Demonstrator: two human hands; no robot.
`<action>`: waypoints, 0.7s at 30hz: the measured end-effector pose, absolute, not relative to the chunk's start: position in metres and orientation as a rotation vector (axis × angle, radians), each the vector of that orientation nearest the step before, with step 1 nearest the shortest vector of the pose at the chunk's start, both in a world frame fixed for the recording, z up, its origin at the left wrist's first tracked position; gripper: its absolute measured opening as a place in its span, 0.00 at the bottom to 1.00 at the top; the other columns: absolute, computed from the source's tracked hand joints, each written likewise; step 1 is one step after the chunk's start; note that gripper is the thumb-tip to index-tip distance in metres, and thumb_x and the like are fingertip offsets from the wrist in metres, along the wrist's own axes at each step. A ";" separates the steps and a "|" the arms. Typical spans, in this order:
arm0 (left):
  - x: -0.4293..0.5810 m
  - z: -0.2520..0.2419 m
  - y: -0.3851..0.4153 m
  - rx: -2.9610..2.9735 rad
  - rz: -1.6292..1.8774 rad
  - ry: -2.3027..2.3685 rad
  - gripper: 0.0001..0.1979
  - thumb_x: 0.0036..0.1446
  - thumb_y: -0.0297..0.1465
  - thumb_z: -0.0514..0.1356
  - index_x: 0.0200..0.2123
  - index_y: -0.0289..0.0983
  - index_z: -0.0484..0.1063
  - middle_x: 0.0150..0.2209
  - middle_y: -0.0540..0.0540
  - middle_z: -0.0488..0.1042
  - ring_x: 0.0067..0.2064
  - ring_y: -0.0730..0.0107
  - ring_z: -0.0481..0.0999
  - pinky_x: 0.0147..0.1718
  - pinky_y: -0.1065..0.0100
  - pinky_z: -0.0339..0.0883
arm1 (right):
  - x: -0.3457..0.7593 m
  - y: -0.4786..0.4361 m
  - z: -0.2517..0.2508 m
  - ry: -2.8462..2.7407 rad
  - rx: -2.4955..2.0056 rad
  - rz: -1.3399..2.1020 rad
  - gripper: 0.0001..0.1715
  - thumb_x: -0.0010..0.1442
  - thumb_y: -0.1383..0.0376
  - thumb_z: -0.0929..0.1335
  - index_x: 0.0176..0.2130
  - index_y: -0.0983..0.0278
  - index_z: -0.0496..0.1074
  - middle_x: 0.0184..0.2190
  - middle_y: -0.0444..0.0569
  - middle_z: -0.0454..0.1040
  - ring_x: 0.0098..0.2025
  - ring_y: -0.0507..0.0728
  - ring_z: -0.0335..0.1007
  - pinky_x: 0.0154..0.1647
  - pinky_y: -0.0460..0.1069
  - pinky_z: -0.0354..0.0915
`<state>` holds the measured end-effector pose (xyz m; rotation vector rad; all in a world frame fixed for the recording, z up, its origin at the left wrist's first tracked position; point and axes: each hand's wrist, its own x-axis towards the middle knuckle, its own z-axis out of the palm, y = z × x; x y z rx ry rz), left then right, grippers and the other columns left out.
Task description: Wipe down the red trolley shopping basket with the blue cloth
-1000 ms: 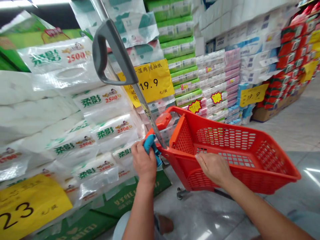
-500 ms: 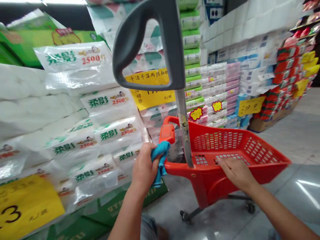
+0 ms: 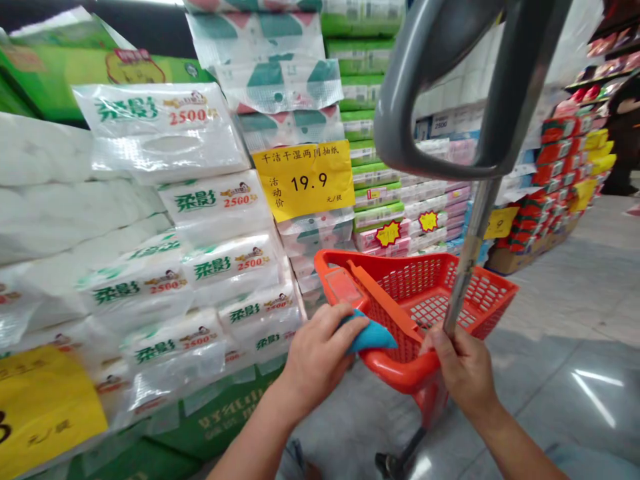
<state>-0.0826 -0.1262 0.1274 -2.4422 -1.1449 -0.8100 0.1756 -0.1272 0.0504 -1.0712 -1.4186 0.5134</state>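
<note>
1. Left hand (image 3: 317,350): fingers curled, pressing a blue cloth (image 3: 373,337) against the rim of a red plastic shopping cart (image 3: 395,365). Cloth looks soft, light; pinch anywhere.
2. Right hand (image 3: 463,370): wrapped around the metal pole (image 3: 470,263) below the grey handle (image 3: 440,87); cart looks stiff, light.
3. Beyond: tissue packs (image 3: 230,263), yellow price sign (image 3: 305,180).

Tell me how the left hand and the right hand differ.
The left hand holds a blue cloth against the red basket; the right hand grips a metal pole. The left hand lies palm-down; the right hand closes around. Both are bare, at the basket.
</note>
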 end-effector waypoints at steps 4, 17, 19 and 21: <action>-0.089 0.150 -0.092 -2.402 -0.607 -1.291 0.19 0.62 0.27 0.56 0.56 0.43 0.72 0.51 0.41 0.74 0.52 0.58 0.74 0.50 0.57 0.73 | 0.181 -0.133 0.051 -1.406 -1.031 0.512 0.24 0.68 0.50 0.64 0.26 0.60 0.69 0.20 0.45 0.72 0.23 0.54 0.69 0.27 0.47 0.64; -0.093 0.187 -0.086 -2.574 -0.352 -1.404 0.21 0.58 0.21 0.56 0.52 0.41 0.74 0.51 0.44 0.76 0.52 0.57 0.73 0.53 0.56 0.69 | 0.188 -0.144 0.044 -1.442 -0.929 0.591 0.24 0.69 0.50 0.62 0.25 0.59 0.63 0.19 0.45 0.70 0.22 0.54 0.67 0.27 0.49 0.63; -0.091 0.188 -0.086 -2.562 -0.347 -1.448 0.20 0.57 0.21 0.55 0.51 0.41 0.75 0.50 0.44 0.77 0.51 0.58 0.73 0.53 0.56 0.69 | 0.191 -0.142 0.043 -1.462 -0.933 0.577 0.25 0.69 0.50 0.62 0.25 0.59 0.63 0.19 0.45 0.70 0.22 0.55 0.68 0.26 0.49 0.64; -0.084 0.189 -0.095 -2.693 -0.323 -1.285 0.19 0.60 0.24 0.54 0.52 0.41 0.74 0.50 0.44 0.77 0.51 0.59 0.73 0.51 0.58 0.70 | 0.195 -0.141 0.042 -1.465 -0.935 0.584 0.25 0.69 0.50 0.62 0.25 0.59 0.63 0.19 0.45 0.70 0.22 0.55 0.68 0.26 0.49 0.64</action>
